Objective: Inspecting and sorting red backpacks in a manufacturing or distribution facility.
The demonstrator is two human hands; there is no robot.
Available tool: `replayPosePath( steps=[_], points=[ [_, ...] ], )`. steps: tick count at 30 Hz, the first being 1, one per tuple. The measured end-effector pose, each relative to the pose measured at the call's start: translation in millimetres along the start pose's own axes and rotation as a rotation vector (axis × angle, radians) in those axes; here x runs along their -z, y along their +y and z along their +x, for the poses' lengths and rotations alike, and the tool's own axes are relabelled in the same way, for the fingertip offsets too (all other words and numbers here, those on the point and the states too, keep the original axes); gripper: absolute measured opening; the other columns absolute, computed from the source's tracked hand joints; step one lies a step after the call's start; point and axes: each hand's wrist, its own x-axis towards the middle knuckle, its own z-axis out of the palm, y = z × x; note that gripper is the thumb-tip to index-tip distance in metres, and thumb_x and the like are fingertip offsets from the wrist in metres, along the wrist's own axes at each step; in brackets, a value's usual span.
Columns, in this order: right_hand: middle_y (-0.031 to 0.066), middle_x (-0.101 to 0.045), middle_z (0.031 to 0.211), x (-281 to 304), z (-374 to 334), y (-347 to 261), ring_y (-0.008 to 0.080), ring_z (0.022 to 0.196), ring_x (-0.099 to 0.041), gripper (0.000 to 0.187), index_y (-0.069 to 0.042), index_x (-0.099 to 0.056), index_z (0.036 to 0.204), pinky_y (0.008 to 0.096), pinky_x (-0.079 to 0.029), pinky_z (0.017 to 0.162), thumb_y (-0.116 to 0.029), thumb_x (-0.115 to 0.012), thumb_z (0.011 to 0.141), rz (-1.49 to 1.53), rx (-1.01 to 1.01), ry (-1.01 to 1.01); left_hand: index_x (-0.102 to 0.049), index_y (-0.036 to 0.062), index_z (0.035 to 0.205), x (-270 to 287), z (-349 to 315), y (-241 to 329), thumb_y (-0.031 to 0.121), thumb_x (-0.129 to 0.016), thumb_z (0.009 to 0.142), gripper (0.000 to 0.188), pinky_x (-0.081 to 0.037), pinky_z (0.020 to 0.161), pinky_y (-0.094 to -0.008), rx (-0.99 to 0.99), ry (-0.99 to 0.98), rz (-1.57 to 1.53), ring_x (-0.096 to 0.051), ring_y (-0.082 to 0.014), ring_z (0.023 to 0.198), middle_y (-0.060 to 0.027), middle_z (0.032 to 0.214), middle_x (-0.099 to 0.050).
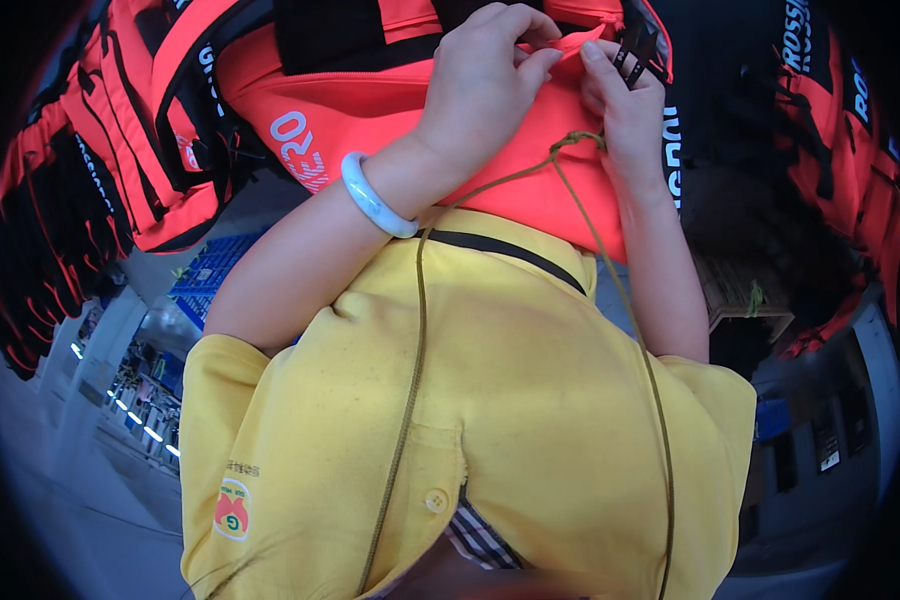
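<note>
Head view: left hand (485, 85) aslant, right hand (627, 110) upright, both hands in apparent pinch on red fabric flap (579, 41).

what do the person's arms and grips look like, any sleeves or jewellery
Short yellow sleeves leave both forearms bare. The left wrist wears a smooth, rounded bangle, pale white with bluish-grey tints. The right wrist shows no bracelet. The left grip and right grip are both gloveless.

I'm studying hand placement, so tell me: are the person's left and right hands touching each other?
Apart. The head view shows a strip of red fabric between the left hand and the right hand's thumb.
</note>
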Motion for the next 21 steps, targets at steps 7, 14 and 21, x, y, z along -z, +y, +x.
replayPosePath(
  steps=[7, 14, 21],
  points=[
    [-0.0089, -0.050, 0.064, -3.1, -6.1, 2.2, -0.0005, 0.056, -0.039, 0.019, -0.003, -0.073, 0.100, 0.0180, -0.028, 0.051, -0.021, -0.067, 0.095, -0.012, 0.042, 0.053, -0.063, 0.0011, 0.093, -10.3, -0.4, 2.4, -0.001, -0.073, 0.081, 0.016, -0.052, 0.060, -0.0299, -0.077, 0.108, 0.091, -0.063, -0.0199, 0.066, -0.0101, 0.082, -0.061],
    [-0.0089, -0.051, 0.064, -4.7, -4.9, 3.7, -0.0007, 0.056, -0.040, 0.018, -0.003, -0.072, 0.098, 0.0183, -0.029, 0.050, -0.020, -0.067, 0.095, -0.045, 0.066, 0.061, -0.063, 0.0014, 0.093, -11.3, -0.4, -11.5, 0.002, -0.074, 0.081, 0.017, -0.051, 0.058, -0.0303, -0.082, 0.105, -0.019, -0.062, -0.0200, 0.065, -0.0096, 0.082, -0.060],
    [-0.0088, -0.052, 0.065, -7.8, -3.2, 7.4, -0.0009, 0.058, -0.041, 0.017, -0.002, -0.072, 0.097, 0.0185, -0.030, 0.052, -0.018, -0.066, 0.096, -0.064, 0.109, 0.078, -0.060, 0.0010, 0.090, -11.7, 4.3, 2.8, 0.003, -0.068, 0.085, 0.010, -0.050, 0.059, -0.0369, -0.217, 0.132, 0.214, -0.062, -0.0313, 0.070, -0.0146, 0.083, -0.059]
  ],
)
